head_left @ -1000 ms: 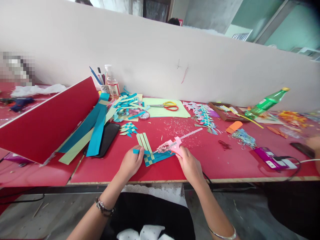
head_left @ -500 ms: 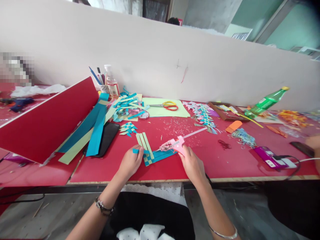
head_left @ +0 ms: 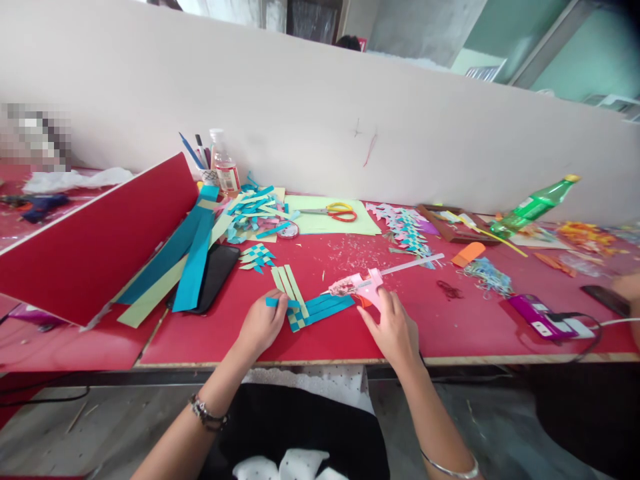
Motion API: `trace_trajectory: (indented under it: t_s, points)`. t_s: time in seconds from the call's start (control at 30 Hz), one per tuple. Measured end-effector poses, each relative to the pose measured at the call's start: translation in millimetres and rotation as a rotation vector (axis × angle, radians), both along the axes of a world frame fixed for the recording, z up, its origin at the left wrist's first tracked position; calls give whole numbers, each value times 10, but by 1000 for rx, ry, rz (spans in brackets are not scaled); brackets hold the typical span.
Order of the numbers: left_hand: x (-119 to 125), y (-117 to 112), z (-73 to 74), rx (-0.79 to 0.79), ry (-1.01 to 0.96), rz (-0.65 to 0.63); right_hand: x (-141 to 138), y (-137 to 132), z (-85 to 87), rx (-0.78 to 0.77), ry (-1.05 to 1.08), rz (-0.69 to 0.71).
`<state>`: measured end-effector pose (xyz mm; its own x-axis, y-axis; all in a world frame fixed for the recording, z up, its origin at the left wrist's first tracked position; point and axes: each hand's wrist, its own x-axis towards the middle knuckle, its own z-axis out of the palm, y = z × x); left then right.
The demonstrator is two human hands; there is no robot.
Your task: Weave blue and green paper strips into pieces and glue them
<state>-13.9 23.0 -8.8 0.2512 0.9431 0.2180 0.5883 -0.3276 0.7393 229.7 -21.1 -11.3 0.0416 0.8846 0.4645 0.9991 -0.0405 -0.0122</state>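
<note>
My left hand (head_left: 263,325) is closed in a pinch on the left end of a woven piece of blue and pale green paper strips (head_left: 306,305) lying on the red table (head_left: 320,337). My right hand (head_left: 393,330) grips a pink glue gun (head_left: 363,285) with a white glue stick at its back. The gun's nozzle points left and sits just to the right of the blue strips, apart from the weave. A finished small woven piece (head_left: 257,257) lies further back.
Long blue and green strips (head_left: 187,257) lie over a black phone (head_left: 215,275) by a tilted red board (head_left: 95,237). Further back: scissors (head_left: 334,211), a small bottle (head_left: 224,165), a green bottle (head_left: 535,205). Another glue gun (head_left: 543,318) lies at the right, by another person's hand (head_left: 629,288).
My right hand has drawn the glue gun to the right, off the woven strips. My left hand has kept its hold on the weave.
</note>
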Motion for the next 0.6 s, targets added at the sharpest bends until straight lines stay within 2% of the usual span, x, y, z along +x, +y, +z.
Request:
trace_trajectory:
  t_s: [0.2,0.4,0.6]
  points:
    - [-3,-2,-2,16,18,-2,23,2,-3,10,28,-6]
    - [-3,-3,2,20,13,-3,52,17,-51,4,34,92]
    - [2,-5,13,13,6,-2,50,37,-120,7,-23,119]
